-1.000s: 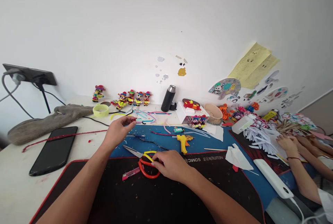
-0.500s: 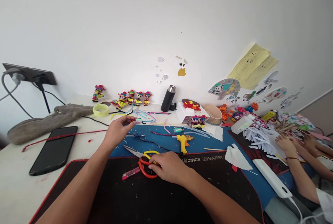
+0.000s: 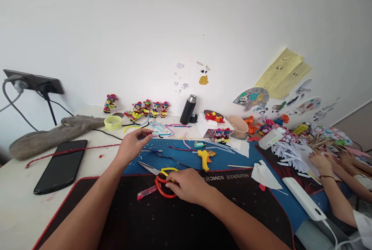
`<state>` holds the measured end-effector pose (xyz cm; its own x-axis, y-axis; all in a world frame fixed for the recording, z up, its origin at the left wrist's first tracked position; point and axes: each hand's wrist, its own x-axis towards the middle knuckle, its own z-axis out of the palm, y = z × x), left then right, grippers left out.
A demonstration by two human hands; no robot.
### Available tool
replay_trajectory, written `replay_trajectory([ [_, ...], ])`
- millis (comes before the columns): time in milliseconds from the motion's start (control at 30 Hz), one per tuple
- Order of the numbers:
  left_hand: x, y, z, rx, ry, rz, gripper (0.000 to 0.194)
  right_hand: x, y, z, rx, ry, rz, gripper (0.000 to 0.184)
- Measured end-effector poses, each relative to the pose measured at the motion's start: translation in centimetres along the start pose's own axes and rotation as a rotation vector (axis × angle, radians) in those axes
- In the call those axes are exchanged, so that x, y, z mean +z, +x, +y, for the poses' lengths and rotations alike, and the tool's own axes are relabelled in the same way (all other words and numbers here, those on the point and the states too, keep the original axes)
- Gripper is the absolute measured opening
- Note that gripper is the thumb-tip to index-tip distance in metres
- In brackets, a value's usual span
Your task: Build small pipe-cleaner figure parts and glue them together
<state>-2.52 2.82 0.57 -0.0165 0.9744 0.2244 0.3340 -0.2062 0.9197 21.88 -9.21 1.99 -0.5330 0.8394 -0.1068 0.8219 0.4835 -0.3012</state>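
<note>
1. White wall [image 3: 139,37] at the far side carries yellow paper sheets [image 3: 280,72] to the right and a black power strip [image 3: 33,82] to the left. Below it are a white tabletop [image 3: 20,207], a blue mat [image 3: 234,160] and, near, a black desk mat [image 3: 130,223] with red edging.
2. Left hand [image 3: 133,146]: thumb and fingers pinch one end of a red chenille stem [image 3: 67,151]. From the hand the stem runs left across a black smartphone [image 3: 61,170] (contact with its screen cannot be confirmed); the free end reaches past the phone's left side.
3. Right hand [image 3: 190,185]: fingers curled on the handles of the scissors [image 3: 156,172], one handle yellow, one red. Blades point left, their tips near the left wrist.
4. Pink utility knife [image 3: 147,192]: lying on the black desk mat, just beside the red handle loop.
5. Yellow glue gun [image 3: 203,160]: lying on its side beyond the right hand, nozzle pointing right.
6. Far edge, left to right: a pale yellow tape roll [image 3: 113,122], a cluster of colourful figurines [image 3: 137,111], a black vacuum flask [image 3: 188,110] and a white box [image 3: 205,129].
7. Far right: a co-worker's hand [image 3: 319,161] beside white paper strips [image 3: 287,155].
</note>
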Motion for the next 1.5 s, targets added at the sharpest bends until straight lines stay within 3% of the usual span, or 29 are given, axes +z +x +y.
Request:
replay_trajectory([
  [1033, 0.10, -0.02, -0.12, 0.006, 0.018, -0.015, 0.043, -0.42, 0.58, 0.60, 0.084, 0.044, 0.072, 0.021],
  [1300, 0.15, -0.02, -0.37, 0.003, 0.025, -0.024, 0.043, 0.09, 0.60, 0.44, 0.066, -0.022, 0.008, 0.035],
  [1500, 0.18, -0.04, -0.30, 0.007, 0.037, -0.025, 0.042, 0.22, 0.76, 0.22, 0.057, -0.019, -0.014, 0.031],
])
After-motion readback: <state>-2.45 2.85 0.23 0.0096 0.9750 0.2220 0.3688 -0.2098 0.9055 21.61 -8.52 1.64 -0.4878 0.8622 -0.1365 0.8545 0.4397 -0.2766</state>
